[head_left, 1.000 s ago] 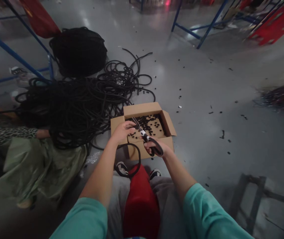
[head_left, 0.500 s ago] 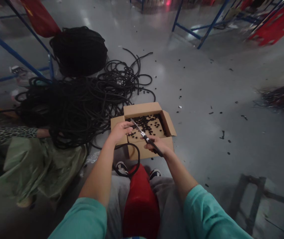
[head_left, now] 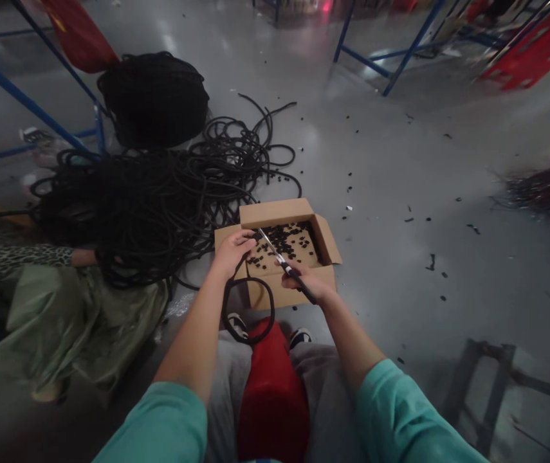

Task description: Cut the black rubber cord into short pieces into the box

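Observation:
My left hand [head_left: 233,251] is closed around a black cord [head_left: 271,297] at the left side of an open cardboard box [head_left: 279,210]. The cord hangs from it in a loop in front of the box. In my right hand [head_left: 307,280] are scissors [head_left: 286,265] with black handles, their blades pointing up and left over the box. The blade tips are close to the fingers of my left hand. Small black cut pieces [head_left: 280,242] lie scattered on the bottom of the box. Fingers partly hide the cord's end.
A tangled heap of black cord [head_left: 159,193] and a big black coil [head_left: 154,99] lie on the left. Another person's hand [head_left: 84,258] reaches into the heap. A red seat [head_left: 273,392] is between my legs. Blue metal frames [head_left: 366,61] stand farther off.
My left hand has shifted slightly left, and the cord loop below it has become rounder. The scissors have moved slightly to the right.

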`<state>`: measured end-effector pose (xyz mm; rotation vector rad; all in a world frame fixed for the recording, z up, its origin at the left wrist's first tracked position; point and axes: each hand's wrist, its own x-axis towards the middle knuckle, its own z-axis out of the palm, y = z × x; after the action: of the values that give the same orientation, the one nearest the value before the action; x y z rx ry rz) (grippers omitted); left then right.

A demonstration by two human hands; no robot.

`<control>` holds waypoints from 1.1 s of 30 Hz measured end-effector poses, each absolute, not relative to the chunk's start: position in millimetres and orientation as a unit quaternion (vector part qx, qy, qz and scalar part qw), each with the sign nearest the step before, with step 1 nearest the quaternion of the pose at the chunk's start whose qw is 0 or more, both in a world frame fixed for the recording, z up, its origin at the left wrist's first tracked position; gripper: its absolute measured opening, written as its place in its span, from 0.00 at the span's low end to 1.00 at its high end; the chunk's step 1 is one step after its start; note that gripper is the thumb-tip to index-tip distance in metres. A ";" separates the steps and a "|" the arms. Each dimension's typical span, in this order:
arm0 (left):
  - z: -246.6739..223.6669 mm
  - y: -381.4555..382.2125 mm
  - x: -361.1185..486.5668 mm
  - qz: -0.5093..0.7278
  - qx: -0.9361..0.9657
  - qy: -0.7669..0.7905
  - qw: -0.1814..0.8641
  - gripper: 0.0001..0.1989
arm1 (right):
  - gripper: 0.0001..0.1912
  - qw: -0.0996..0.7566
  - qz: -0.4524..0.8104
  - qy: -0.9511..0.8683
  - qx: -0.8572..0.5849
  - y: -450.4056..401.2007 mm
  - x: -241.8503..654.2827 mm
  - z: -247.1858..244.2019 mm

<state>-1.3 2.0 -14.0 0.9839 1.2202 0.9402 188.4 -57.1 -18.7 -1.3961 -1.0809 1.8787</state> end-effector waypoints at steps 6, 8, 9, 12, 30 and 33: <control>-7.5 1.9 2.3 0.405 0.398 0.522 0.636 0.11 | 0.30 0.259 0.699 -0.420 -0.518 -56.8 185.3 -23.3; -7.8 1.8 3.3 0.397 0.397 0.520 0.644 0.11 | 0.30 0.262 0.695 -0.423 -0.519 -57.2 185.4 -25.9; -8.5 1.5 3.9 0.394 0.397 0.522 0.644 0.11 | 0.30 0.264 0.692 -0.425 -0.520 -57.3 185.5 -27.1; -11.3 0.3 5.7 0.392 0.398 0.531 0.637 0.15 | 0.30 0.268 0.684 -0.433 -0.522 -57.5 185.7 -29.4; -19.5 -1.1 5.2 0.369 0.435 0.536 0.622 0.16 | 0.28 0.249 0.672 -0.445 -0.536 -56.9 188.2 -24.9; -21.3 -0.8 6.0 0.362 0.442 0.538 0.620 0.16 | 0.27 0.249 0.675 -0.444 -0.535 -57.6 187.7 -22.9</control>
<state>6.0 -0.8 -21.3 1.0170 1.2375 0.8321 187.7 -57.6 -22.9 -1.4572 -1.2092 1.8377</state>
